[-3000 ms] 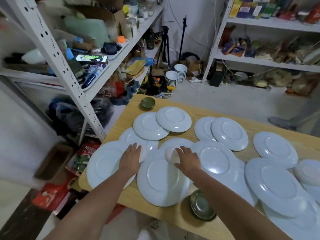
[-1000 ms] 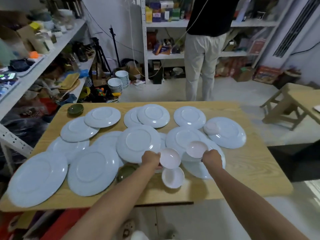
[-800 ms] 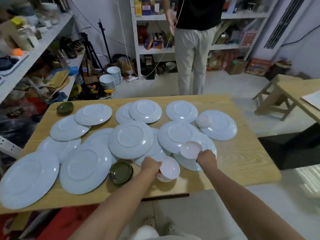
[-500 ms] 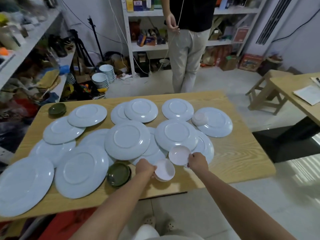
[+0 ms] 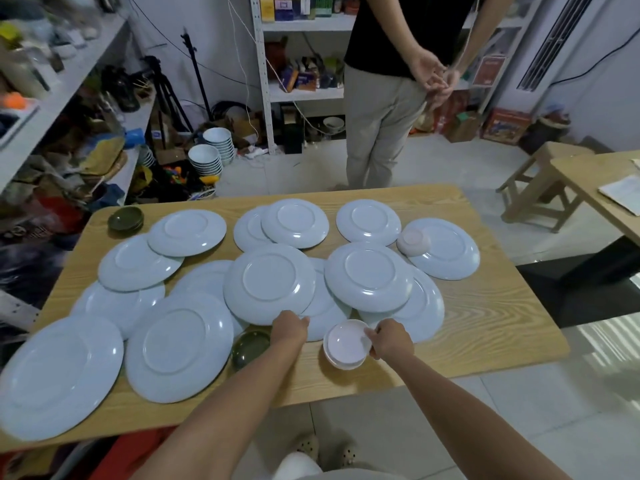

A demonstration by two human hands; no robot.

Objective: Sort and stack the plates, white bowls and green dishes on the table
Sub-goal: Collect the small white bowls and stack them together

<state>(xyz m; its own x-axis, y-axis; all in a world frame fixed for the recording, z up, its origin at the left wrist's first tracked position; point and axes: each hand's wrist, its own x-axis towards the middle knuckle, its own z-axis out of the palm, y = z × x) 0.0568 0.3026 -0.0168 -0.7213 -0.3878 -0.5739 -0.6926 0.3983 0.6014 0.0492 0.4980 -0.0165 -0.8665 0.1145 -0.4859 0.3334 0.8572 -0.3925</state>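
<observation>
White bowls [image 5: 346, 364] are now nested into one small stack at the near edge of the table [image 5: 485, 323], just in front of the overlapping plates. Half a second ago they were two separate pieces. My left hand steadied the lower ones while my right carried another over the plates. That one has since come down into the pile.

My right hand [image 5: 391, 342] pinches the top bowl [image 5: 344, 341] at its right rim, with a fingertip inside and the rest curled outside, so I have not let go yet. My left hand [image 5: 289, 329] has left the bowls and moved across to the near rim of a large upturned plate [image 5: 270, 284]. Its fingers are hidden behind the knuckles, so I cannot tell whether it grips the rim or only touches it.

By my reading, the bowl pile is nearly finished. One upturned bowl [image 5: 413, 241] sits well apart, resting on the far right plate [image 5: 446, 251]. The plates are all scattered and overlapping, so most of the job is still ahead. One green dish [image 5: 249, 348] lies just beside my left wrist, and another green dish [image 5: 125, 219] sits at the far left corner.
</observation>
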